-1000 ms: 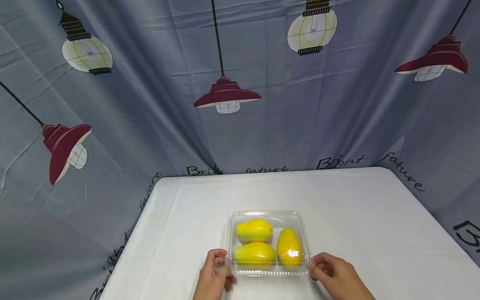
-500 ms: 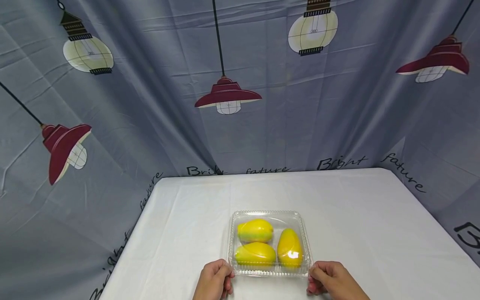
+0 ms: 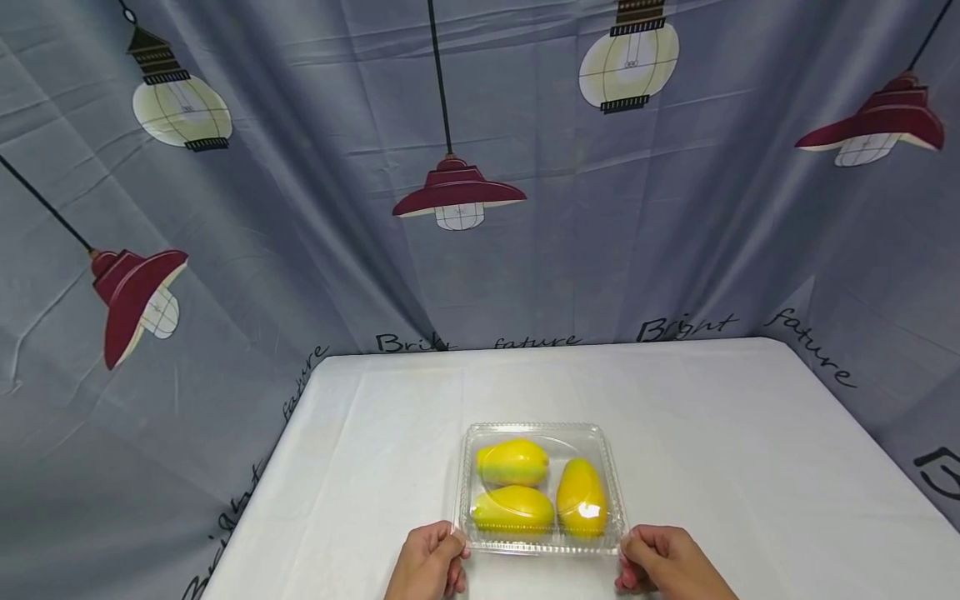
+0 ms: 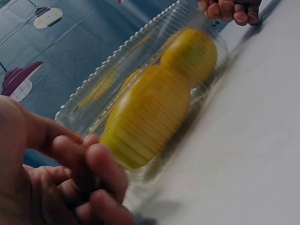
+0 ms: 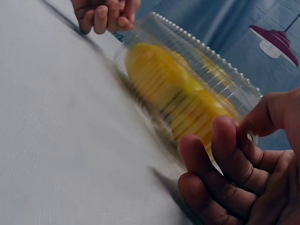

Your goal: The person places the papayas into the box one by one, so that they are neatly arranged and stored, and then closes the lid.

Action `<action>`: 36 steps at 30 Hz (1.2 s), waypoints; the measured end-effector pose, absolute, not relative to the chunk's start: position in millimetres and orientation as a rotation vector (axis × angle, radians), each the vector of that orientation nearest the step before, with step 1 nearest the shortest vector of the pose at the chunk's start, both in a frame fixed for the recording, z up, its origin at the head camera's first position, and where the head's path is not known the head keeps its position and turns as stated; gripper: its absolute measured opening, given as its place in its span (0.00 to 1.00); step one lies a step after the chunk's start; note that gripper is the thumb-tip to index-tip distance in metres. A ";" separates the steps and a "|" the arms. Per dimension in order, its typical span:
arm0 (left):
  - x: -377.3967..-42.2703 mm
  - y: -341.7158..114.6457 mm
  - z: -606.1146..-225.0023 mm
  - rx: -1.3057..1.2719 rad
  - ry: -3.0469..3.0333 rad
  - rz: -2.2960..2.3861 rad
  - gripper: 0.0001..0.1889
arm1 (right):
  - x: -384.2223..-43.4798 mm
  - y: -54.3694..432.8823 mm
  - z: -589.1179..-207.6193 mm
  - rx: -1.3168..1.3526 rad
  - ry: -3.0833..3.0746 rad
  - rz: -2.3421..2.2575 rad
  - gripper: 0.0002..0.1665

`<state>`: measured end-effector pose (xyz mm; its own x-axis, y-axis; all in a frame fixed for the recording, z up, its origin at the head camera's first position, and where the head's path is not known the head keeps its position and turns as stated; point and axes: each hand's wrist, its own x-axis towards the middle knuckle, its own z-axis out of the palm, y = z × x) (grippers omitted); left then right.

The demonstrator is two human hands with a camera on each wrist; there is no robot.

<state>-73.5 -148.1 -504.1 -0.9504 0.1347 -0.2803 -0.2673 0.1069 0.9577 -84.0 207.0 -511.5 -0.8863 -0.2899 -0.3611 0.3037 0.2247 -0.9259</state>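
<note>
A clear plastic clamshell container with a ridged rim sits near the front of the table, its lid closed. Inside it lie three smooth, oblong yellow fruits, two on the left, an upper one and a lower one, and one upright at the right. My left hand pinches the container's near left corner between thumb and curled fingers. At the near right corner, my right hand pinches the rim likewise. Both wrist views show the ribbed side wall with the fruit behind it.
A white cloth covers the table around the container. Behind and at both sides hangs a grey-blue curtain printed with lamps and lettering, close against the table's far edge.
Both hands have moved from loose contact at the container's sides to a pinch on its near corners. The container and fruit have stayed practically in place.
</note>
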 end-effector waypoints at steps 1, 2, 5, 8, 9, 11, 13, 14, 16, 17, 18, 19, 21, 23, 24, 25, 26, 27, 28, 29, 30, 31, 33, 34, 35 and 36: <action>-73.6 -148.3 -504.0 -0.129 2.083 1.914 0.12 | -84.1 206.5 -511.6 0.023 2.041 -1.712 0.17; -73.8 -148.4 -503.7 -0.130 2.070 1.914 0.11 | -84.2 206.1 -511.8 0.035 2.045 -1.716 0.17; -74.1 -148.5 -502.7 -0.131 2.041 1.911 0.11 | -85.2 205.1 -511.8 0.063 2.056 -1.717 0.17; -74.7 -149.0 -501.6 -0.130 2.029 1.899 0.12 | -87.0 204.6 -511.5 0.071 2.071 -1.702 0.17; -74.8 -149.6 -501.2 -0.131 2.026 1.891 0.12 | -87.5 204.7 -511.4 0.067 2.071 -1.700 0.17; -75.2 -152.0 -500.0 -0.136 2.019 1.865 0.12 | -88.0 205.5 -511.6 0.048 2.063 -1.705 0.18; -76.0 -155.6 -498.0 -0.148 2.020 1.836 0.13 | -88.4 207.2 -511.5 0.030 2.049 -1.714 0.19; -76.8 -158.0 -497.1 -0.155 2.026 1.824 0.14 | -88.5 208.5 -511.2 0.020 2.044 -1.717 0.20; -78.2 -163.0 -494.7 -0.163 2.069 1.804 0.15 | -89.3 211.8 -509.2 0.009 2.066 -1.699 0.22; -79.0 -165.7 -493.3 -0.169 2.100 1.799 0.16 | -89.9 213.3 -507.2 0.020 2.099 -1.673 0.22; -79.5 -168.2 -491.6 -0.179 2.139 1.791 0.16 | -90.7 213.5 -504.9 0.059 2.153 -1.637 0.22; -80.0 -171.0 -489.8 -0.190 2.180 1.784 0.16 | -91.9 213.9 -501.7 0.106 2.213 -1.596 0.21; -80.9 -175.4 -484.6 -0.220 2.280 1.765 0.16 | -95.0 216.7 -494.2 0.189 2.342 -1.504 0.20; -82.2 -179.7 -478.3 -0.252 2.381 1.747 0.15 | -99.2 220.5 -484.5 0.257 2.480 -1.398 0.17; -83.2 -181.6 -474.4 -0.269 2.434 1.734 0.15 | -101.9 223.1 -479.3 0.267 2.545 -1.353 0.16; -84.4 -183.6 -469.9 -0.280 2.490 1.720 0.14 | -104.5 227.4 -473.9 0.245 2.612 -1.305 0.16; -85.8 -185.6 -465.0 -0.285 2.544 1.705 0.14 | -106.8 232.0 -468.7 0.208 2.680 -1.259 0.17; -87.4 -187.4 -459.7 -0.283 2.599 1.689 0.14 | -108.8 235.8 -463.6 0.177 2.755 -1.205 0.18; -88.8 -189.0 -454.2 -0.284 2.648 1.676 0.13 | -110.7 239.4 -458.6 0.136 2.828 -1.158 0.19; -90.4 -190.7 -448.4 -0.280 2.699 1.659 0.12 | -112.1 241.9 -453.4 0.097 2.894 -1.118 0.21; -92.2 -192.4 -442.4 -0.279 2.748 1.635 0.11 | -113.6 244.7 -448.8 0.056 2.961 -1.081 0.23; -93.9 -194.2 -436.3 -0.276 2.794 1.610 0.10 | -114.6 246.6 -444.0 0.017 3.022 -1.051 0.25; -97.6 -197.7 -425.3 -0.261 2.886 1.565 0.09 | -117.0 249.5 -435.0 -0.061 3.131 -1.007 0.26; -99.2 -199.3 -420.0 -0.255 2.930 1.542 0.08 | -118.3 250.1 -430.8 -0.098 3.179 -0.998 0.27; -100.9 -200.9 -415.1 -0.243 2.978 1.518 0.08 | -119.7 250.6 -426.9 -0.133 3.229 -0.983 0.27; -102.7 -201.9 -410.1 -0.228 3.027 1.495 0.08 | -121.2 251.5 -423.5 -0.162 3.269 -0.970 0.28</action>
